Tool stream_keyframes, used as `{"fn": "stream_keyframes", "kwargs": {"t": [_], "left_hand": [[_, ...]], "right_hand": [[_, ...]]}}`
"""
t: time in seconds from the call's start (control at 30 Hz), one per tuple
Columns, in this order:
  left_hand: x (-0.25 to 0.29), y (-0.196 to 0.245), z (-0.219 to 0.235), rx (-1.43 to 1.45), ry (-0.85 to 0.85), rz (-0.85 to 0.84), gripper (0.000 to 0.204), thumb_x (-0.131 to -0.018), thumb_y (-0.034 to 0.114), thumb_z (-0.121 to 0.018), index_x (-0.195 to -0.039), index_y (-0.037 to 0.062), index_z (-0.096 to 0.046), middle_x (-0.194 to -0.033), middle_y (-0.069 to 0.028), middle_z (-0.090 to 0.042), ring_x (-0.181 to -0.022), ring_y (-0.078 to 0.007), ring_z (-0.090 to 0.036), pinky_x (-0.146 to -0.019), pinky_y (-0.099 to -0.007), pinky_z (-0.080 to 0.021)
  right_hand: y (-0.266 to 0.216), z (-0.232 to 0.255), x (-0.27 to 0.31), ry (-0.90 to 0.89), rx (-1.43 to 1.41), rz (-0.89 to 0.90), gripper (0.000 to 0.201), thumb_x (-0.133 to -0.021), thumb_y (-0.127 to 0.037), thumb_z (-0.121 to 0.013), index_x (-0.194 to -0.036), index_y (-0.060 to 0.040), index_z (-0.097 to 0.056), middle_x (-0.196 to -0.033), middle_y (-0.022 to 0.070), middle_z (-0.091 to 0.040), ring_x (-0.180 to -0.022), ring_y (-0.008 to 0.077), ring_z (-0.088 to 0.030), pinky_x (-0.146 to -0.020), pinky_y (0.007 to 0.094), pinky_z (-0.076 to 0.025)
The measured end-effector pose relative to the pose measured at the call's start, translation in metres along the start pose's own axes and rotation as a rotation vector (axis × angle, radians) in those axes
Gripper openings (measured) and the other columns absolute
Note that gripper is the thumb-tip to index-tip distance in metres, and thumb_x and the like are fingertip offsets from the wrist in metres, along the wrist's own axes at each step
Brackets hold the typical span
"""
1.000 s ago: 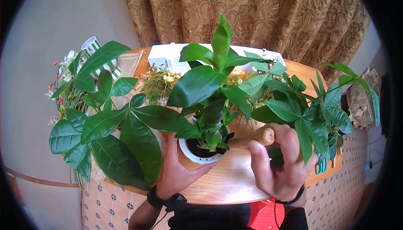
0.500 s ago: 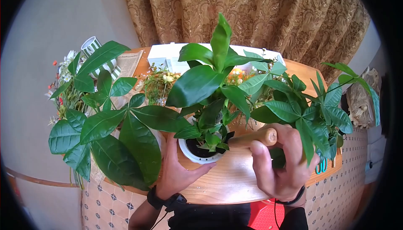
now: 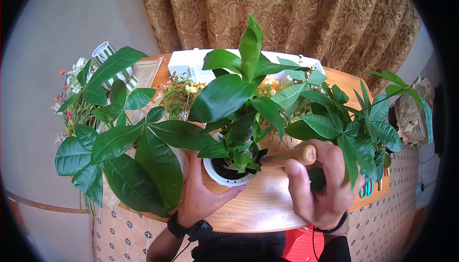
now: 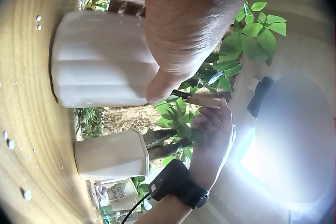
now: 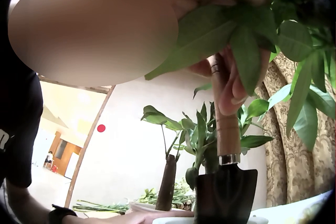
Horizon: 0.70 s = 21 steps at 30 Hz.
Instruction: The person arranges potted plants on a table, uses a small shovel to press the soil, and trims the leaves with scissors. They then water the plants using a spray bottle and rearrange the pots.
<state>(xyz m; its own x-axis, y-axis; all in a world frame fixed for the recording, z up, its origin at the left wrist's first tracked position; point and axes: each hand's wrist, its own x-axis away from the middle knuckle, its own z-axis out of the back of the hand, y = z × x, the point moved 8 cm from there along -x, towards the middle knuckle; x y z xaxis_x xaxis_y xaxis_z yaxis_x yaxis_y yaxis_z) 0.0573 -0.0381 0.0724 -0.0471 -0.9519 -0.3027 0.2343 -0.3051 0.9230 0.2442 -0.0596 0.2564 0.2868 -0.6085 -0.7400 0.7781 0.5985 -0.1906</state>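
In the head view my left hand [image 3: 203, 190] holds a white ribbed flowerpot [image 4: 100, 61] at its side, thumb along the rim. Dark soil [image 3: 224, 169] shows inside, and a broad-leaved green plant [image 3: 224, 99] stands upright in it. My right hand [image 3: 322, 190] grips the wooden handle of a small garden trowel [image 5: 228, 134], thumb and fingers round it. The trowel's black blade [image 5: 226, 192] points down at the pot's right side, its tip hidden behind the rim in the right wrist view. Leaves overlap part of the right hand.
Large-leaved plants flank the pot, one at left [image 3: 158, 166] and one at right [image 3: 358, 128]. A second white pot [image 4: 113, 155] stands beside it. White pellets [image 4: 11, 144] dot the wooden table [image 3: 267, 209]. Teal-handled scissors [image 3: 366, 190] lie at right; a white box [image 3: 186, 61] stands behind.
The trowel handle's end has shifted slightly to the right with my right hand. The plant's top leaves have moved a little left. My left hand stays on the pot.
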Motion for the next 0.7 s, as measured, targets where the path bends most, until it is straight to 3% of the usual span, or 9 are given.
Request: {"fn": "stream_keyframes", "kwargs": {"t": [0.03, 0.37, 0.43, 0.57, 0.63, 0.7], "left_hand": [[0.0002, -0.0015, -0.0004, 0.010, -0.003, 0.006, 0.113, -0.068, 0.024, -0.096, -0.151, -0.0043, -0.025, -0.135, -0.0201, -0.050, -0.125, -0.0297, -0.054, -0.106, -0.0414, -0.045], [-0.0002, 0.0026, 0.0004, -0.010, 0.012, -0.015, 0.110, -0.067, 0.023, -0.096, -0.149, -0.0041, -0.028, -0.135, -0.0198, -0.050, -0.125, -0.0297, -0.054, -0.106, -0.0409, -0.045], [0.0001, 0.0011, 0.0005, 0.018, 0.022, -0.002, 0.109, -0.067, 0.023, -0.096, -0.149, -0.0040, -0.029, -0.135, -0.0198, -0.050, -0.124, -0.0298, -0.054, -0.106, -0.0408, -0.044], [-0.0008, 0.0027, 0.0005, 0.030, 0.020, -0.001, 0.109, -0.067, 0.023, -0.096, -0.149, -0.0040, -0.029, -0.135, -0.0197, -0.050, -0.124, -0.0298, -0.054, -0.105, -0.0409, -0.044], [-0.0008, 0.0025, 0.0007, 0.016, 0.019, -0.010, 0.109, -0.067, 0.024, -0.096, -0.149, -0.0039, -0.029, -0.134, -0.0195, -0.051, -0.124, -0.0298, -0.054, -0.105, -0.0411, -0.045], [-0.0007, 0.0045, 0.0013, 0.000, 0.023, -0.014, 0.109, -0.067, 0.024, -0.096, -0.148, -0.0039, -0.029, -0.133, -0.0194, -0.051, -0.123, -0.0297, -0.055, -0.105, -0.0412, -0.045]], "right_hand": [[-0.0024, 0.0029, -0.0001, 0.041, -0.004, 0.057, 0.031, -0.080, -0.015, -0.082, -0.103, 0.0005, -0.068, -0.066, -0.0014, -0.059, -0.058, 0.0144, -0.056, -0.053, 0.0281, -0.044], [-0.0047, 0.0019, 0.0014, -0.001, 0.011, 0.024, 0.030, -0.080, -0.016, -0.082, -0.102, -0.0013, -0.068, -0.065, -0.0027, -0.056, -0.058, 0.0144, -0.056, -0.052, 0.0280, -0.043], [-0.0026, -0.0030, 0.0026, -0.090, 0.002, -0.073, 0.020, -0.086, -0.015, -0.075, -0.096, -0.0009, -0.066, -0.078, 0.0079, -0.067, -0.062, 0.0211, -0.062, -0.059, 0.0316, -0.050], [-0.0004, -0.0028, 0.0042, -0.064, 0.011, -0.042, 0.021, -0.086, -0.015, -0.075, -0.096, -0.0007, -0.065, -0.079, 0.0082, -0.068, -0.062, 0.0217, -0.062, -0.059, 0.0313, -0.049], [-0.0001, -0.0004, 0.0048, 0.031, -0.044, 0.028, 0.030, -0.081, -0.017, -0.082, -0.102, -0.0016, -0.068, -0.065, -0.0031, -0.057, -0.058, 0.0138, -0.055, -0.051, 0.0279, -0.043], [-0.0016, 0.0024, 0.0028, 0.038, -0.030, 0.037, 0.030, -0.081, -0.017, -0.082, -0.102, -0.0010, -0.067, -0.065, -0.0028, -0.058, -0.058, 0.0138, -0.056, -0.051, 0.0280, -0.043]]}}
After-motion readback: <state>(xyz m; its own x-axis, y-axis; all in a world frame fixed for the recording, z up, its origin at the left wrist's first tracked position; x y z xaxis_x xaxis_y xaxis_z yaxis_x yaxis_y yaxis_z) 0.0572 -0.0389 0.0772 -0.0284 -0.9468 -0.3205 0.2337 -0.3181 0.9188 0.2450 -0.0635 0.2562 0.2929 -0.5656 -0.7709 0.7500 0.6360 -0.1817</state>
